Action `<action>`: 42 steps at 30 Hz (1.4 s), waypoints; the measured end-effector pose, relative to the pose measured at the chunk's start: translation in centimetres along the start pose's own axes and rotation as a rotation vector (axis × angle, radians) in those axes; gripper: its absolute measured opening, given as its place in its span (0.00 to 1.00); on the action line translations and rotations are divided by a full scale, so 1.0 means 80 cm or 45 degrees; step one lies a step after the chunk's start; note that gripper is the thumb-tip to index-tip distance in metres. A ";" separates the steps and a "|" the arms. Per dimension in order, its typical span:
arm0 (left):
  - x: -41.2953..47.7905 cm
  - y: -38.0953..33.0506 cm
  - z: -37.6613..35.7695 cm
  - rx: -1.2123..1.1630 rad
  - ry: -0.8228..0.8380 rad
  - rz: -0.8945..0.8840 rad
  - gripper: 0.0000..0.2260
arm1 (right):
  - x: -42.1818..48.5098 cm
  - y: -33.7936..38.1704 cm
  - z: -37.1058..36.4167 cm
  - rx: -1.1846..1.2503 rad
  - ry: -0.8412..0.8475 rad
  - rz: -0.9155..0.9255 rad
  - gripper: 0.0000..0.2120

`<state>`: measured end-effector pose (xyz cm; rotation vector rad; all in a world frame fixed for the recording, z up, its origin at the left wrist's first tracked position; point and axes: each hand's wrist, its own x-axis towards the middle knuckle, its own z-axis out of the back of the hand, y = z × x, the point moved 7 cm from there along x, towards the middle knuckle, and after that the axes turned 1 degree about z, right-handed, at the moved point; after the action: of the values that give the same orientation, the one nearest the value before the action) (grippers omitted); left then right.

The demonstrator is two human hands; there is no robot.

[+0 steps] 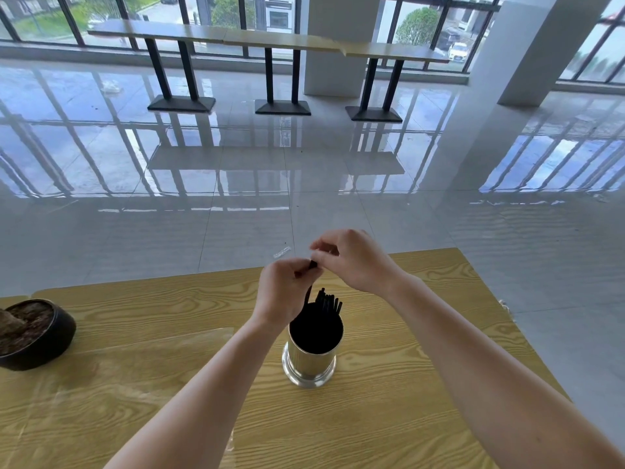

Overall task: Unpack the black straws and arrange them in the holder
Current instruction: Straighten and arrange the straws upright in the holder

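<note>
A shiny metal holder [311, 362] stands upright on the wooden table [135, 384], with several black straws [328, 301] leaning at its far rim. Just above it, my left hand [284, 294] grips a black straw [313, 265] whose top end shows between my hands. My right hand [355, 258] pinches a clear wrapper at that straw's tip. The lower part of the held straw is mostly hidden behind my left hand.
A dark round pot [37, 336] with soil sits at the table's left edge. A clear plastic sheet [152, 346] lies on the table left of the holder. A scrap of wrapper [282, 252] lies on the glossy floor beyond the table.
</note>
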<state>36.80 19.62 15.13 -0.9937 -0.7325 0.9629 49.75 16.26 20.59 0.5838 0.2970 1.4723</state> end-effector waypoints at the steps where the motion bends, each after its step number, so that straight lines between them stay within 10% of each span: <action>1: -0.001 0.002 0.006 -0.050 -0.027 0.011 0.03 | 0.001 -0.008 -0.001 0.122 -0.017 -0.052 0.14; 10: -0.003 0.002 0.082 -0.587 -0.319 0.095 0.03 | -0.008 -0.048 -0.064 0.093 0.225 -0.239 0.11; 24: -0.014 0.008 0.090 -0.537 -0.363 0.096 0.05 | 0.003 -0.034 -0.103 -0.211 0.550 -0.177 0.09; 42: -0.012 -0.023 0.064 -0.386 -0.230 0.025 0.05 | 0.007 0.048 0.042 -0.146 0.010 -0.010 0.07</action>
<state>32.60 20.14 18.73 -1.1880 -1.0433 0.9852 48.31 16.13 25.52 0.4839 0.2190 1.4744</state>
